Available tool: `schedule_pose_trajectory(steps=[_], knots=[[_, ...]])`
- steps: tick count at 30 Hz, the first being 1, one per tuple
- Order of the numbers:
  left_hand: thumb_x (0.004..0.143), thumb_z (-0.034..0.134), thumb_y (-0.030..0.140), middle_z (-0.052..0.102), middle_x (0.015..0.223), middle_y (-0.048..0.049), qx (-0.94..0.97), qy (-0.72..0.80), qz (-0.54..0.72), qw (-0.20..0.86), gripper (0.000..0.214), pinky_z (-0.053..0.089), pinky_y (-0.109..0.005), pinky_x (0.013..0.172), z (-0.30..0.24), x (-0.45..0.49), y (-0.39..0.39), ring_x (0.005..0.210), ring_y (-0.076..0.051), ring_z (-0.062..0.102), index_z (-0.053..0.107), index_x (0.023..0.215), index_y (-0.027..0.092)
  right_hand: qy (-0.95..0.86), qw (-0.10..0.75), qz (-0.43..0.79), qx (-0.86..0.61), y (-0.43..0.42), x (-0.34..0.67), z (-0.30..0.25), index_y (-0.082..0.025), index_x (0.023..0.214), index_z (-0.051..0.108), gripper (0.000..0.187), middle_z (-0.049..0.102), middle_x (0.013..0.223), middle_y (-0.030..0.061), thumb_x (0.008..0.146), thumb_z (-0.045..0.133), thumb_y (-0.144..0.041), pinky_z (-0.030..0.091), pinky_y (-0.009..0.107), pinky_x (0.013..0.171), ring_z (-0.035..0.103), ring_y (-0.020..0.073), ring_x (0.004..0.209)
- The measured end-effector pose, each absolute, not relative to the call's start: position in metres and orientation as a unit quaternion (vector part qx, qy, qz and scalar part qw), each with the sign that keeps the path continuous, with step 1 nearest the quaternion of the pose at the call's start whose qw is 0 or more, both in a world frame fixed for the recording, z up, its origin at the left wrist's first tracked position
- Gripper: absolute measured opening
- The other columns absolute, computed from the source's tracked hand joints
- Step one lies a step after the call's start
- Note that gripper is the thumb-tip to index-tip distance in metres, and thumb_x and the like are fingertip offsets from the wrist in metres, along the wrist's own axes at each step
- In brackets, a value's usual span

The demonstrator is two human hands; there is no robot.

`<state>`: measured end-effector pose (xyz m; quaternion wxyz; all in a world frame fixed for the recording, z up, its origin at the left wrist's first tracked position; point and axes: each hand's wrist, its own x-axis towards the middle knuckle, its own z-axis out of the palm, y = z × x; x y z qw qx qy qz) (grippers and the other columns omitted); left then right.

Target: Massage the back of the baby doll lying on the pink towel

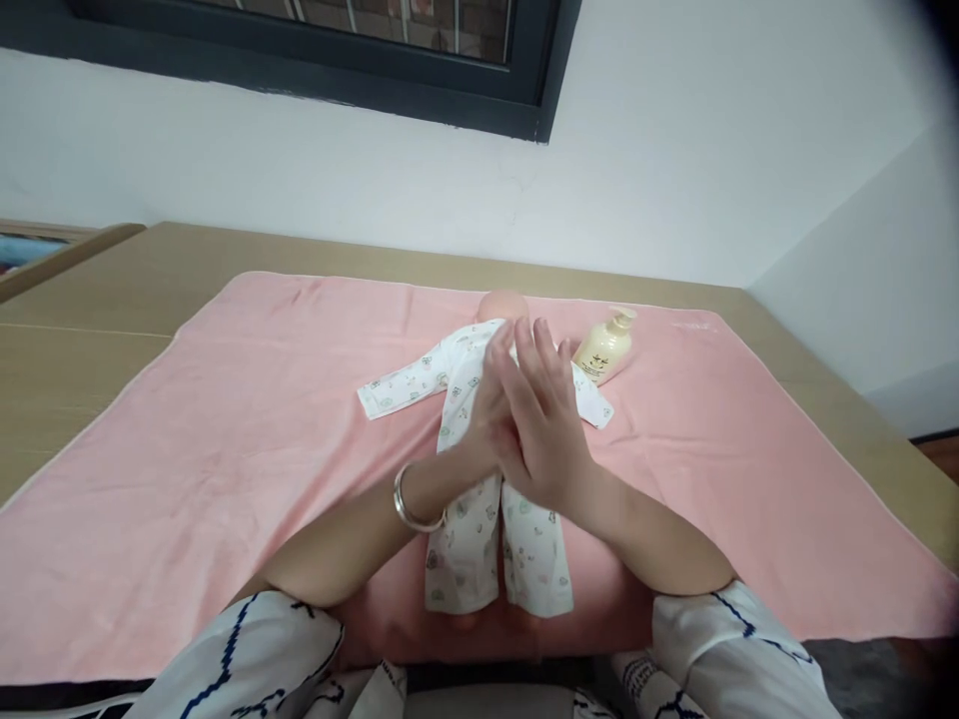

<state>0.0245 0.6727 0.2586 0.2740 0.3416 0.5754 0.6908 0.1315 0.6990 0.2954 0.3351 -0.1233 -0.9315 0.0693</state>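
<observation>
Above the doll's body, my left hand (488, 414) and my right hand (550, 429) are pressed together palm to palm. The fingers of my right hand are stretched out and a little apart. My left hand lies partly behind it, its fingers extended too and slightly blurred. Neither shows anything held. Beneath them lies a baby doll (503, 304) on its back, dressed in a white printed outfit (465, 559) with its sleeves spread sideways. Its face and chest are mostly hidden by my hands. A cream-coloured pump bottle (605, 348) lies tilted beside the doll's sleeve at the right.
A pink blanket (285, 429) covers much of the wooden tabletop (90, 300). Behind the table rises a white wall (360, 180) with a dark window frame (539, 110). A raised wooden edge (75, 255) stands at the far left.
</observation>
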Motion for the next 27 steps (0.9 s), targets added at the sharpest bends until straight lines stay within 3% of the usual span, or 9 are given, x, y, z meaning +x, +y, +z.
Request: schedule_pose_trajectory(steps=[2, 5, 8, 11, 14, 17, 20, 24, 27], knots=[[0.094, 0.054, 0.039, 0.045, 0.152, -0.0037, 0.344, 0.589, 0.698, 0.22, 0.048, 0.029, -0.044, 0.124, 0.254, 0.003, 0.691, 0.149, -0.026, 0.03, 0.047, 0.141, 0.029, -0.938, 0.285, 0.068, -0.184, 0.717, 0.12, 0.287, -0.015, 0.159, 0.017, 0.061, 0.012, 0.165, 0.0122, 0.103, 0.028, -0.037, 0.018, 0.062, 0.121, 0.007, 0.0321, 0.153], [0.095, 0.05, 0.028, 0.057, 0.139, -0.0114, 0.292, 0.617, 0.711, 0.166, 0.038, 0.038, -0.043, 0.116, 0.24, -0.024, 0.715, 0.134, -0.025, 0.05, 0.051, 0.132, 0.02, -0.95, 0.187, 0.071, -0.238, 0.74, 0.1, 0.265, -0.005, 0.155, 0.028, 0.057, 0.026, 0.159, 0.0196, 0.105, 0.024, -0.031, 0.026, 0.056, 0.119, 0.021, 0.0324, 0.15], [0.094, 0.048, 0.026, 0.068, 0.119, -0.0121, 0.264, 0.606, 0.733, 0.16, 0.031, 0.047, -0.04, 0.106, 0.222, -0.036, 0.728, 0.117, -0.024, 0.062, 0.055, 0.123, 0.017, -0.965, 0.135, 0.056, -0.217, 0.759, 0.083, 0.244, -0.004, 0.149, 0.041, 0.051, 0.035, 0.156, 0.0177, 0.104, 0.028, -0.024, 0.021, 0.054, 0.122, 0.024, 0.0325, 0.149], [0.094, 0.051, 0.031, 0.069, 0.117, -0.0114, 0.284, 0.573, 0.754, 0.152, 0.03, 0.048, -0.038, 0.103, 0.21, -0.036, 0.73, 0.114, -0.023, 0.063, 0.057, 0.119, 0.017, -0.976, 0.129, 0.06, -0.165, 0.781, 0.078, 0.235, -0.012, 0.149, 0.044, 0.048, 0.033, 0.158, 0.0107, 0.105, 0.032, -0.028, 0.012, 0.053, 0.124, 0.019, 0.0281, 0.151], [0.095, 0.05, 0.032, 0.069, 0.116, -0.0097, 0.284, 0.572, 0.759, 0.131, 0.027, 0.045, -0.036, 0.106, 0.208, -0.032, 0.727, 0.115, -0.021, 0.062, 0.058, 0.116, 0.018, -0.969, 0.125, 0.095, -0.191, 0.803, 0.082, 0.235, -0.018, 0.153, 0.039, 0.052, 0.026, 0.161, 0.0081, 0.108, 0.027, -0.04, 0.014, 0.056, 0.122, 0.017, 0.0292, 0.151], [0.097, 0.047, 0.032, 0.069, 0.118, -0.0093, 0.285, 0.583, 0.752, 0.116, 0.026, 0.043, -0.035, 0.107, 0.209, -0.031, 0.725, 0.118, -0.021, 0.06, 0.06, 0.114, 0.018, -0.949, 0.126, 0.095, -0.271, 0.805, 0.084, 0.234, -0.012, 0.155, 0.032, 0.061, 0.025, 0.161, 0.017, 0.106, 0.03, -0.048, 0.019, 0.057, 0.12, 0.021, 0.0341, 0.15], [0.096, 0.047, 0.031, 0.068, 0.119, -0.0096, 0.288, 0.587, 0.747, 0.118, 0.026, 0.042, -0.034, 0.108, 0.208, -0.031, 0.725, 0.119, -0.021, 0.06, 0.061, 0.113, 0.017, -0.937, 0.144, 0.047, -0.315, 0.783, 0.081, 0.232, -0.004, 0.153, 0.035, 0.058, 0.028, 0.157, 0.0241, 0.105, 0.035, -0.038, 0.021, 0.056, 0.119, 0.023, 0.0379, 0.148], [0.095, 0.048, 0.031, 0.068, 0.117, -0.0092, 0.289, 0.585, 0.748, 0.122, 0.026, 0.044, -0.034, 0.106, 0.204, -0.033, 0.727, 0.117, -0.021, 0.061, 0.061, 0.114, 0.017, -0.974, 0.133, 0.046, -0.18, 0.776, 0.078, 0.234, -0.016, 0.146, 0.05, 0.046, 0.037, 0.156, 0.0108, 0.102, 0.037, -0.023, 0.017, 0.052, 0.122, 0.025, 0.0297, 0.149], [0.095, 0.047, 0.031, 0.067, 0.12, -0.0083, 0.299, 0.605, 0.731, 0.101, 0.025, 0.044, -0.033, 0.105, 0.205, -0.033, 0.726, 0.119, -0.021, 0.059, 0.063, 0.109, 0.017, -0.971, 0.127, 0.096, -0.18, 0.803, 0.08, 0.235, -0.019, 0.149, 0.045, 0.047, 0.033, 0.158, 0.0076, 0.105, 0.038, -0.036, 0.016, 0.052, 0.123, 0.022, 0.0271, 0.15]])
